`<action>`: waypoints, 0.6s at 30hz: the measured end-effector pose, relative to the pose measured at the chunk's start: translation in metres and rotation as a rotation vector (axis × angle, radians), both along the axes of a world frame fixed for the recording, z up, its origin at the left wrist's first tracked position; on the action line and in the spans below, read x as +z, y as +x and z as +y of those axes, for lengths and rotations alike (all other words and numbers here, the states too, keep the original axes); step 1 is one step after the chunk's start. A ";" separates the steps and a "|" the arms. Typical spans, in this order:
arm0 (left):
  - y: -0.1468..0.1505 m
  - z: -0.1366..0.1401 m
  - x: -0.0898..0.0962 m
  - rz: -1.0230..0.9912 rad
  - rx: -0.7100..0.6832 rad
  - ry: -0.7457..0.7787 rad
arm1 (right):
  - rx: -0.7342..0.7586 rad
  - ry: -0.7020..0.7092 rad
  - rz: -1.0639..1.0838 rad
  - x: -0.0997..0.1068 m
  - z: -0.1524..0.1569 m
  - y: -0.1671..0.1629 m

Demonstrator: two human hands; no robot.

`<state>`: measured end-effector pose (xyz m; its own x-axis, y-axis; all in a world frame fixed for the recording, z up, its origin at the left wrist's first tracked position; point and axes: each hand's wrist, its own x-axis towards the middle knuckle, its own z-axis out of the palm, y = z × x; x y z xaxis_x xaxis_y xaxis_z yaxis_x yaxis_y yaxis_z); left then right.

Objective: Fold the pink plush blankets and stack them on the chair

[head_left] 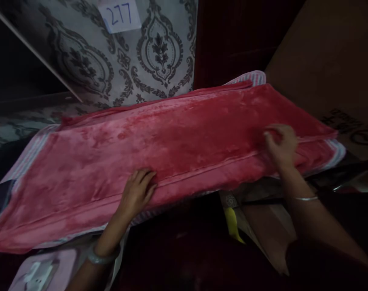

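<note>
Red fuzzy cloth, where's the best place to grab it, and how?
Probably by the near long edge of the red cloth, coming from the person's side, with two pinches set well apart. It lies long and fairly flat, so a single pinch might let it sag, and that edge is nearest the person.

The light is dim. Grey patterned wallpaper [123, 60] fills the far left, a dark red panel [232, 36], perhaps a door, beside it; a cardboard box [332, 60] stands far right.

The right hand [282, 141] is blurred; the cardboard box [332, 72] cut off.
</note>
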<state>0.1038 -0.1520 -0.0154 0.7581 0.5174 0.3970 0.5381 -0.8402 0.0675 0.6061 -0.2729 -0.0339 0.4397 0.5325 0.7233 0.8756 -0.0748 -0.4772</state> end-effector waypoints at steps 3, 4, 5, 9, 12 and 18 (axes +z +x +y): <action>-0.004 0.000 -0.005 0.015 -0.004 -0.036 | 0.429 -0.196 -0.093 0.002 0.011 -0.094; -0.005 0.000 -0.006 0.021 -0.016 -0.059 | 0.521 -0.255 -0.124 0.001 0.013 -0.118; -0.006 0.001 -0.007 0.027 -0.032 -0.085 | 0.585 -0.306 -0.143 0.000 0.014 -0.137; -0.012 0.006 -0.007 0.051 -0.069 -0.163 | 0.676 -0.419 -0.119 -0.008 0.021 -0.167; -0.012 0.011 -0.010 0.052 -0.057 -0.188 | 0.658 -0.443 -0.065 -0.015 0.028 -0.165; -0.006 0.014 -0.019 -0.001 -0.016 -0.093 | 0.600 -0.453 -0.050 -0.018 0.040 -0.165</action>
